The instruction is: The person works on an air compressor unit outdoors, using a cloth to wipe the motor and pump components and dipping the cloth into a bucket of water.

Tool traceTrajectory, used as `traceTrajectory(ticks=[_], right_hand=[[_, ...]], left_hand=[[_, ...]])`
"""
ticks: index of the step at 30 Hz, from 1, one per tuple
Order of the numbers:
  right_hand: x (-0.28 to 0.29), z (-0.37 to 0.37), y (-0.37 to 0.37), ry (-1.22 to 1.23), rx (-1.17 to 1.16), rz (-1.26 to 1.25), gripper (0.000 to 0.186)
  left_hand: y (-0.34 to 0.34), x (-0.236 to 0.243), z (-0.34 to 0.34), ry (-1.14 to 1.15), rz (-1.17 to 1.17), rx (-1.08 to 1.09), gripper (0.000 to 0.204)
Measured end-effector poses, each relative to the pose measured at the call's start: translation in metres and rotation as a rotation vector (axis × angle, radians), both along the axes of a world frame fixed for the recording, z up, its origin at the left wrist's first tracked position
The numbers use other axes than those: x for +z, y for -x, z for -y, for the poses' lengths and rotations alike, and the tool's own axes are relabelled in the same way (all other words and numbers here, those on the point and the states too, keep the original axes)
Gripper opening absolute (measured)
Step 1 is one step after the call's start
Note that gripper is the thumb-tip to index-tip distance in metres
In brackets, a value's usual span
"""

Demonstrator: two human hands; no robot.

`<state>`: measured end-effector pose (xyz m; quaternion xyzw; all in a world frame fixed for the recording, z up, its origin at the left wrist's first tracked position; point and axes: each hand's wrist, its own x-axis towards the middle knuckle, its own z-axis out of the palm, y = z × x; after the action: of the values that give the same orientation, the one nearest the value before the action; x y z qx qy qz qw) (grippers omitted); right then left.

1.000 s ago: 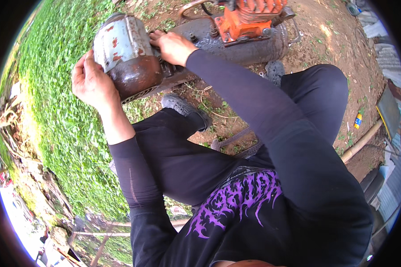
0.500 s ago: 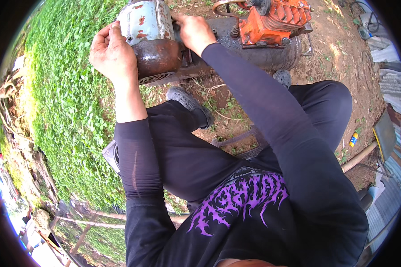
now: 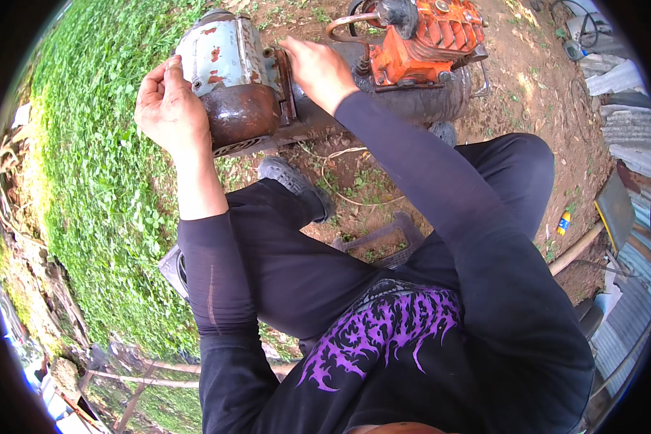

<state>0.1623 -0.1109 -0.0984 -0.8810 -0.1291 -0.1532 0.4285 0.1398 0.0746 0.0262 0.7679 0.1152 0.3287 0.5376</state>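
An electric motor [image 3: 224,61] with chipped light-blue paint and a rusty brown end cover [image 3: 242,114] sits on a dark, rusty air tank [image 3: 441,101]. My left hand [image 3: 168,105] is at the motor's left side, thumb and fingers pinched together; whatever is between them is too small to make out. On the other side my right hand [image 3: 317,72] is closed beside the motor's rusty mounting bracket [image 3: 285,90], fingertips close to its upper end. Its fingers mostly hide what they grip. Farther right, an orange finned compressor head [image 3: 419,50] is mounted on the same tank.
Green grass [image 3: 94,188] covers the left side, with bare soil [image 3: 513,94] to the right. A thin cord [image 3: 354,197] lies on the ground near my shoe [image 3: 289,177]. At the right are corrugated metal sheets [image 3: 629,130], a wooden pole [image 3: 575,249] and a small yellow bottle [image 3: 563,223].
The whole view has shifted, so the motor and tank appear slightly lower and more to the left. My right hand now sits a little farther from the motor body, exposing more of the bracket.
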Motion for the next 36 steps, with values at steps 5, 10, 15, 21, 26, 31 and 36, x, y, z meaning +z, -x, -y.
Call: traceTrajectory(ticks=[5,10,15,21,26,31,36], right_hand=[[-0.054,-0.038,-0.042,0.239,0.047,0.013,0.030],[-0.052,0.009,0.008,0.280,0.417,0.156,0.043],[-0.030,0.046,0.045,0.333,0.328,-0.160,0.034],[0.004,-0.009,-0.014,-0.049,-0.059,-0.160,0.035],[-0.022,-0.030,-0.015,0.295,0.157,-0.120,0.039],[-0.028,0.008,0.051,0.247,0.356,-0.021,0.039],[-0.048,0.041,0.086,0.131,0.107,-0.178,0.043]], left_hand=[[-0.008,-0.003,0.004,0.019,0.042,-0.056,0.013],[-0.002,-0.001,-0.006,0.023,0.024,-0.029,0.012],[0.000,0.001,-0.002,0.011,-0.004,-0.016,0.012],[-0.001,0.002,-0.001,0.002,0.021,0.011,0.014],[-0.004,0.000,0.004,-0.012,0.013,-0.009,0.013],[0.001,-0.002,-0.009,0.038,0.054,-0.014,0.012],[-0.006,-0.007,-0.003,0.097,0.094,-0.064,0.011]])
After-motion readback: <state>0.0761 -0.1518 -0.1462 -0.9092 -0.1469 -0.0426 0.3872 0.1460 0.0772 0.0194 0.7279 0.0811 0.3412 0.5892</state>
